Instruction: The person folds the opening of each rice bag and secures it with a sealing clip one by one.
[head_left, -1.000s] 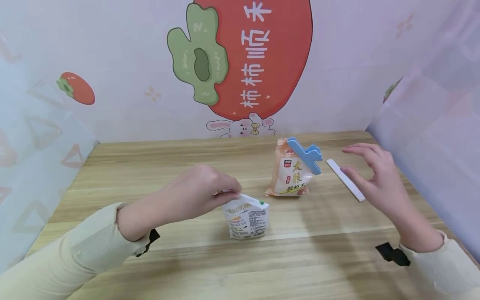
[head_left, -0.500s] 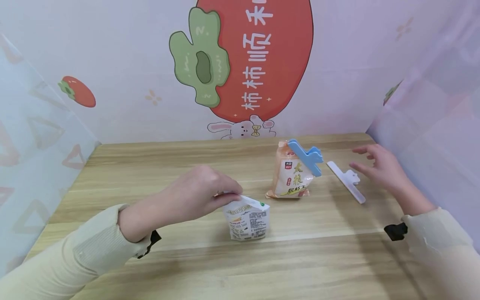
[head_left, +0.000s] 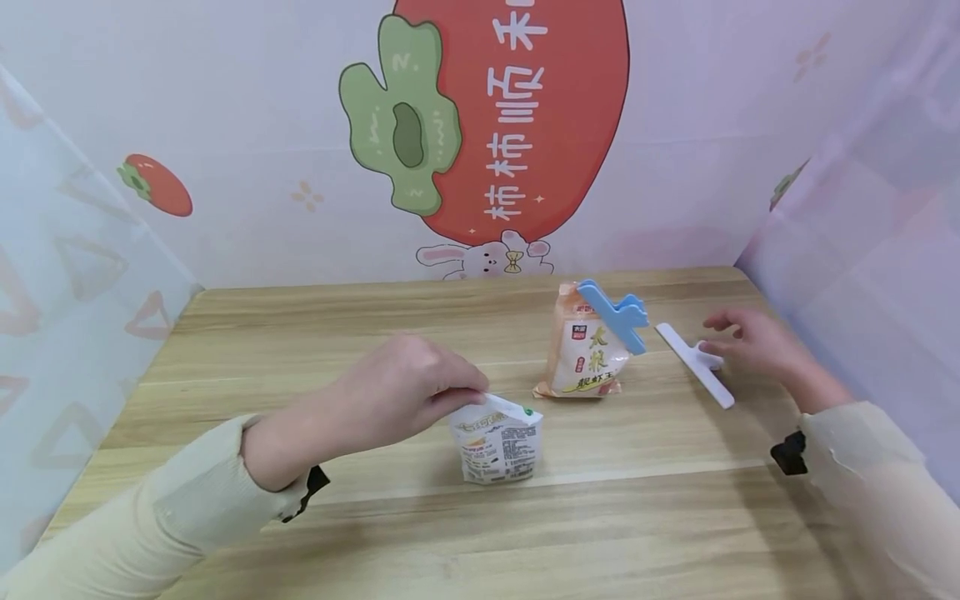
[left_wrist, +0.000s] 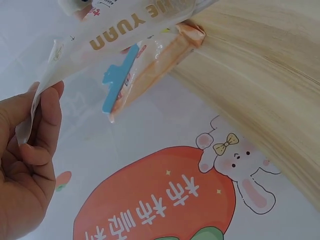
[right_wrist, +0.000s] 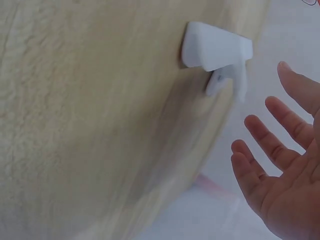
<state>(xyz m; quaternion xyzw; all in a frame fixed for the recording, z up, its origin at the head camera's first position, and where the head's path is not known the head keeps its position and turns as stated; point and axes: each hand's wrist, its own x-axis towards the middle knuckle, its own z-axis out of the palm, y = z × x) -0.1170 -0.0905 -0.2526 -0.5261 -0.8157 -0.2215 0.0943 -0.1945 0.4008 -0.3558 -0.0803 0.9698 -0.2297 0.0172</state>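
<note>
My left hand (head_left: pixel 390 396) pinches the top edge of a small white printed food bag (head_left: pixel 501 446), which stands upright on the table. In the left wrist view, thumb and fingers fold over that edge of the bag (left_wrist: pixel 115 35). A white bag clip (head_left: pixel 693 365) lies on the table at the right. My right hand (head_left: pixel 765 350) is at the clip's handle, with thumb and fingers spread apart around it in the head view. The right wrist view shows the fingers (right_wrist: pixel 280 155) loosely bent beside the clip (right_wrist: pixel 215 47), with a gap between them.
Behind the white bag stands an orange-and-white rice packet (head_left: pixel 581 358) with a blue bag clip (head_left: pixel 615 317) across its top corner. The wooden table (head_left: pixel 315 333) ends at a printed cloth backdrop (head_left: pixel 247 167), with cloth walls at both sides.
My right hand has come down toward the white clip, first drawing back to the right, then lowering to its handle. The left hand keeps holding the bag in place.
</note>
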